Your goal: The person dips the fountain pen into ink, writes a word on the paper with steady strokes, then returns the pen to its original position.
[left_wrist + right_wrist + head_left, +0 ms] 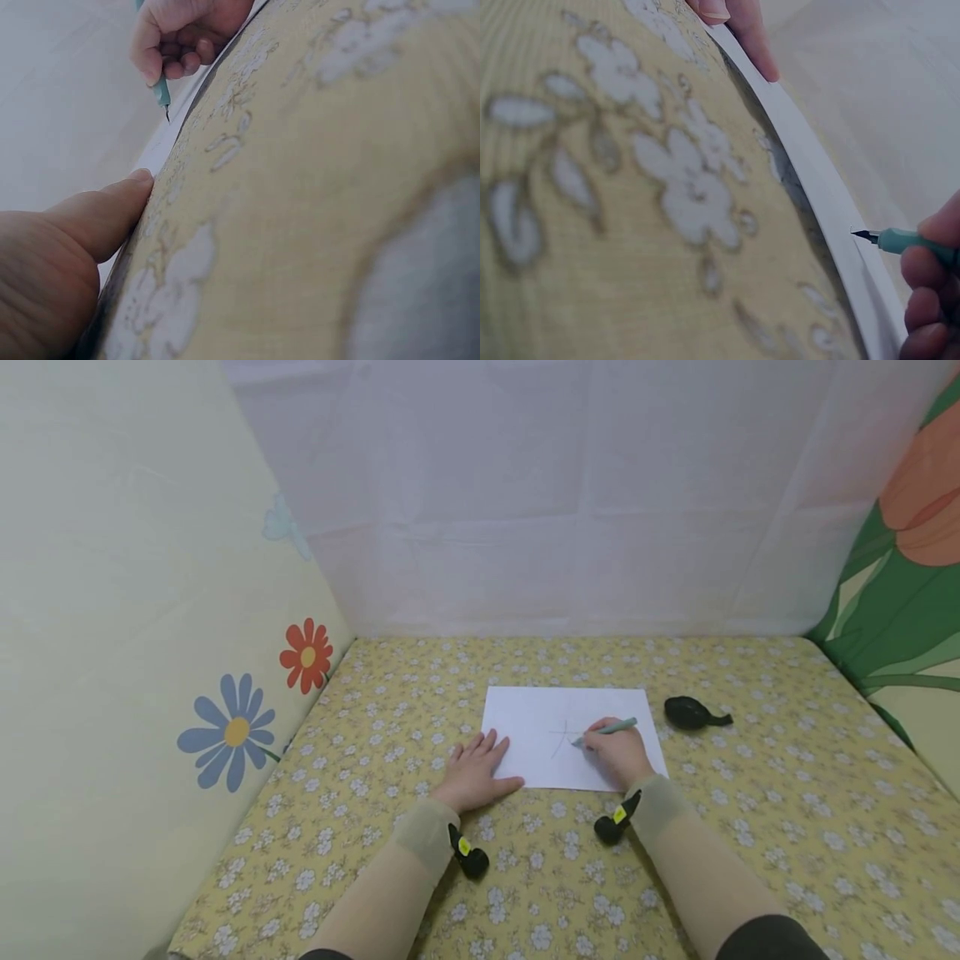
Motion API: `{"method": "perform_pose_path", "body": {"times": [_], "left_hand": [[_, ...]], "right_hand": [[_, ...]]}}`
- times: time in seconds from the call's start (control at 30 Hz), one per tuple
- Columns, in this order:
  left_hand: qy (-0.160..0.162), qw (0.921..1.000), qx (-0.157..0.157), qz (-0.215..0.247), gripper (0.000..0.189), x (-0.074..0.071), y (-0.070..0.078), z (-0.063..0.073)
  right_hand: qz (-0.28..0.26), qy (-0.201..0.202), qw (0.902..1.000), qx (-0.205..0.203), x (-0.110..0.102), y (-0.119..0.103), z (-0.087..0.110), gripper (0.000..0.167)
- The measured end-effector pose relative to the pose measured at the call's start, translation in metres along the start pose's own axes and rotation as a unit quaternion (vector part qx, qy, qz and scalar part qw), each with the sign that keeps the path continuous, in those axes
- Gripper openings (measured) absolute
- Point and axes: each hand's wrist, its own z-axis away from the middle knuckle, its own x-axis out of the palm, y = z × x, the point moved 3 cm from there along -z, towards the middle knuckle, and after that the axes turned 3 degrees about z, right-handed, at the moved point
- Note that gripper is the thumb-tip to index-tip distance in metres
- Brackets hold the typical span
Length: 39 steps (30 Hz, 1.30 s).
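A white sheet of paper (525, 714) lies on the table with several thin dark strokes near its middle, one level, one upright and slanted ones below. My right hand (619, 755) pinches a green fountain pen (619, 726) between thumb and fingers, its nib down at the strokes. In the right wrist view the pen's dark pointed nib (865, 235) is right at the paper. My left hand (477, 772) rests flat with fingers spread over the paper's lower left corner. Its thumb (112, 210) lies along the near edge in the left wrist view.
Right of the paper lies a black rounded object with a narrow curved end (690, 713). A yellow floral cloth (390, 760) covers the table. A white sheet (570, 527) hangs behind it, and flower-printed panels (112, 693) stand at both sides.
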Motion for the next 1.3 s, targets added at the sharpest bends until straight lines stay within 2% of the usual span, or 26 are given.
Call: {"method": "perform_pose_path", "body": {"times": [0.3, 0.63, 1.3], "left_hand": [[0.001, 1.0000, 0.002, 0.001, 0.084, 0.000, -0.001, -0.001], [0.000, 1.0000, 0.002, 0.005, 0.084, 0.000, -0.002, -0.001], [0.002, 1.0000, 0.005, 0.007, 0.084, 0.000, -0.002, -0.001]], "right_hand": [[-0.018, -0.004, 0.9998, 0.003, -0.003, 0.001, 0.001, 0.016], [-0.001, -0.004, 0.9999, 0.011, -0.008, 0.000, 0.003, 0.014], [-0.011, 0.001, 0.9999, -0.002, -0.011, 0.002, 0.006, 0.010]]}}
